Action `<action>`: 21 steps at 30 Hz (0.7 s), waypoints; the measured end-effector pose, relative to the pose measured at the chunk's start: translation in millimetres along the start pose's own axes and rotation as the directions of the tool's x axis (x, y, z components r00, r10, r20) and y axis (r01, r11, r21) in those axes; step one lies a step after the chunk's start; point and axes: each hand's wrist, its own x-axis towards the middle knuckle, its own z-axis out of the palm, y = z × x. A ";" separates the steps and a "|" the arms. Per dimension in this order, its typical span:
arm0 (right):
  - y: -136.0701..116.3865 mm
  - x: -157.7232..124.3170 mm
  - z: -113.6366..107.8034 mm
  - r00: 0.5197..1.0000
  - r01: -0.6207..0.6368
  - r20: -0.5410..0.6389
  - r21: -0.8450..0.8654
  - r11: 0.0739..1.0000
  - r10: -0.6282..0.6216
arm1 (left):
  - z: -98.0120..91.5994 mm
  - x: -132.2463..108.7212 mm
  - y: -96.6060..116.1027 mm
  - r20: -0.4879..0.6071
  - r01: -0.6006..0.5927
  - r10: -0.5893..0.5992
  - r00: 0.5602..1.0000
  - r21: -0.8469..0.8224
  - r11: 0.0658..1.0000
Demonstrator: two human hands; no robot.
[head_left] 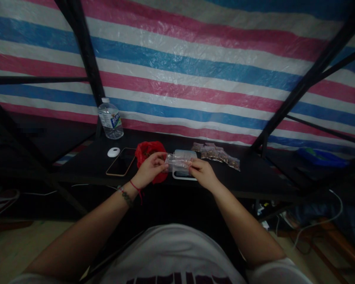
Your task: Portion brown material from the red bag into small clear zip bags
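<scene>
Between my two hands a small clear plastic bag [177, 162] is stretched sideways. My left hand [150, 169] is closed on its left end, and my right hand [203, 172] pinches the right end. Below and behind the bag lies a white digital scale [185, 153], partly covered by it. A red plastic bag [144, 148] stands open beside my left hand, with small brownish bits inside. To the right of the scale are several filled clear packets [214, 153], overlapping one another, with brownish contents.
On the black table [254, 177] at the left are a phone [122, 162], a white oval case [113, 152] and a clear plastic bottle [110, 120]. A striped sheet [177, 79] hangs behind, between black metal posts [87, 51]. A white cable [322, 225] loops at the right.
</scene>
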 end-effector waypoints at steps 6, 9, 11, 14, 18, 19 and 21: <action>-1.2 -1.4 13.1 0.998 -0.066 0.017 0.051 0.996 0.065 | -4.7 -8.3 5.4 -0.036 -0.312 0.397 0.917 0.556 0.771; -5.6 -4.8 26.3 0.986 -0.127 0.126 0.165 0.978 0.107 | 4.4 -21.0 13.8 0.339 -0.527 0.422 0.841 0.690 0.497; -9.1 -6.5 33.9 0.977 -0.119 0.194 0.181 0.976 0.083 | 12.3 -27.2 16.5 0.417 -0.547 0.366 0.832 0.726 0.417; -12.7 -7.2 40.4 0.970 -0.069 0.239 0.103 0.992 0.042 | 21.2 -31.1 18.5 0.410 -0.502 0.303 0.861 0.782 0.369; -15.3 -7.5 41.6 0.960 -0.064 0.272 -0.018 0.998 0.066 | 27.7 -33.3 23.1 0.410 -0.481 0.262 0.874 0.809 0.337; -16.1 -8.0 41.2 0.954 -0.070 0.288 -0.035 0.997 0.077 | 29.2 -34.0 23.9 0.416 -0.485 0.258 0.872 0.808 0.334; -16.9 -9.0 39.7 0.942 -0.077 0.322 -0.049 0.996 0.089 | 31.5 -35.3 24.7 0.428 -0.493 0.252 0.868 0.802 0.337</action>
